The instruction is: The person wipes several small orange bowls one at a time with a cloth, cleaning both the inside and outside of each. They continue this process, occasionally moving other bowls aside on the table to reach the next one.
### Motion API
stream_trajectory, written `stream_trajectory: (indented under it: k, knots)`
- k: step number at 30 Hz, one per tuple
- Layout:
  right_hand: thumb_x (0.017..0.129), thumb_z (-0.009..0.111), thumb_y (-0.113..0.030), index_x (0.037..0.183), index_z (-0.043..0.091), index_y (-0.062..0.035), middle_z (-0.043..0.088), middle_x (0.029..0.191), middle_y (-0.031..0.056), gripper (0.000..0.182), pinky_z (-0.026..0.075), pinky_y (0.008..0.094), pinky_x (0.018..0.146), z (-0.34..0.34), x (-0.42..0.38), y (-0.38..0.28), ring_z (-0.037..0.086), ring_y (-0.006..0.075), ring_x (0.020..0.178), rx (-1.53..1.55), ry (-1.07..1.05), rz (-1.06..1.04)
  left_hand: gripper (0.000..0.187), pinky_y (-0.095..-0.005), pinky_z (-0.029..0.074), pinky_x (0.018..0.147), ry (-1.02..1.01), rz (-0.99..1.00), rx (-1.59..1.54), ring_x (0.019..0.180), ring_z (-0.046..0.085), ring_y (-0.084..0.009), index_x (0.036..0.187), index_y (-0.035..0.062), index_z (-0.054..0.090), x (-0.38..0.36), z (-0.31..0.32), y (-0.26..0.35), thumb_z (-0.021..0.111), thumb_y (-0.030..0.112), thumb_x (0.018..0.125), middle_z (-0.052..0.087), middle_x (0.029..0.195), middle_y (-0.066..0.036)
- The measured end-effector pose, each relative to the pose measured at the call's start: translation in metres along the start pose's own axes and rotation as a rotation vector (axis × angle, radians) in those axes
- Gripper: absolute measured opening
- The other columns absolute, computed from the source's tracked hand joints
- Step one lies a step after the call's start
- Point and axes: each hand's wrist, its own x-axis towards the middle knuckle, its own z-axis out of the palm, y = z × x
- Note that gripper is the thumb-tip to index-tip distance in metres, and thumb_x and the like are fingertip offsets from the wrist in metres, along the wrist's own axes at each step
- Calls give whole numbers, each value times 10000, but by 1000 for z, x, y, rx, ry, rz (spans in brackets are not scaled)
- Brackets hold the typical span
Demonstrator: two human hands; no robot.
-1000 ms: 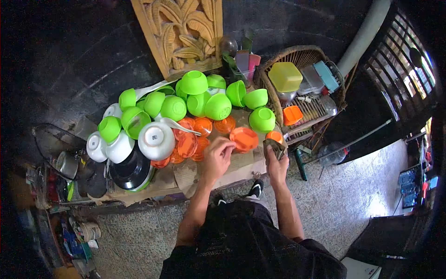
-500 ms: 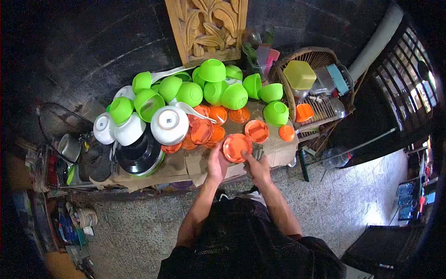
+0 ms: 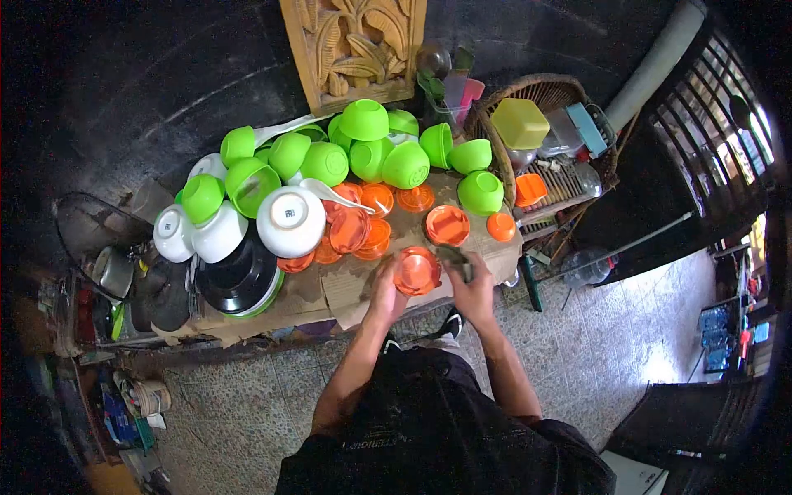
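My left hand (image 3: 387,290) is closed on the edge of a small round orange saucer (image 3: 417,271), tilted to show its inner face. Just right of it, my right hand (image 3: 473,294) grips a dark grey-green cloth (image 3: 456,264), blurred by motion and apart from the saucer. Another orange saucer (image 3: 448,225) lies on the cardboard beyond my hands. Farther left, several orange saucers (image 3: 350,228) lie in a loose pile beside an upturned white bowl (image 3: 290,221).
Green bowls (image 3: 406,166) are heaped along the table's back. A black pot-like vessel (image 3: 239,279) stands left on cardboard (image 3: 351,290). At right, a wicker basket (image 3: 528,87) holds plastic containers. A carved wooden panel (image 3: 355,49) leans on the wall.
My right hand has moved off the saucer to the right, the cloth still in it. The saucer has tilted in my left hand. The whole view has shifted slightly.
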Motion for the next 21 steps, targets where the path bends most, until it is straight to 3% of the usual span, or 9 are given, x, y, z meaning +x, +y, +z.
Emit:
stream_trajectory:
  k: [1,4,5,10,12,13,16,21]
  knots:
    - [825,760,8,1230,718,-19,670,1103,218,408,543,416,885,3,4,-1,667,365,1035,-84,-87,-44,377,-430,536,1066,-5,-7,2,1224,662,-238,1326,-9,615,4,-6,-8,527,284,1107,678,1319,-128]
    - [757,771,19,1255,711,-14,681,1155,203,503,556,454,923,22,5,-22,665,401,1072,-282,-152,-154,412,-410,543,1035,48,60,118,1189,671,-233,1336,2,611,12,-13,-19,538,331,1099,676,1326,-130]
    - [687,792,29,1280,710,-34,662,1168,192,602,546,494,966,32,3,-13,649,403,1099,-259,-210,-145,451,-401,553,1017,38,56,114,1172,680,-239,1359,-4,601,11,-13,-17,534,361,1102,681,1305,-138]
    - [682,805,17,1263,715,-56,641,1159,153,593,512,527,1075,47,-7,-32,615,416,1189,-307,-268,-313,499,-420,533,1052,-16,58,-4,1181,677,-257,1396,26,582,10,-12,-9,557,414,1082,666,1348,-160]
    - [679,811,3,1250,717,-59,627,1172,137,582,496,529,1105,43,-14,-38,591,408,1222,-323,-303,-364,539,-457,535,1072,-69,75,-26,1193,676,-311,1413,27,572,9,-9,-9,536,454,1084,665,1355,-191]
    - [668,822,-13,1255,719,-75,622,1182,124,599,509,510,1085,43,-16,-35,583,396,1204,-323,-290,-375,584,-503,522,1097,-88,88,-33,1214,667,-361,1436,19,550,8,-6,-9,514,485,1086,651,1377,-216]
    - [671,826,-44,1276,711,-84,612,1210,126,617,534,478,1039,24,-18,-42,593,378,1187,-348,-399,-308,590,-518,504,1115,-7,84,30,1220,665,-370,1464,23,530,6,3,-5,504,481,1093,642,1394,-214]
    - [652,811,-36,1266,726,-113,634,1180,96,624,566,443,953,2,-18,-27,610,333,1096,-432,-400,-297,534,-487,534,1064,28,101,30,1230,664,-319,1448,-2,544,5,9,-5,457,413,1125,652,1384,-197]
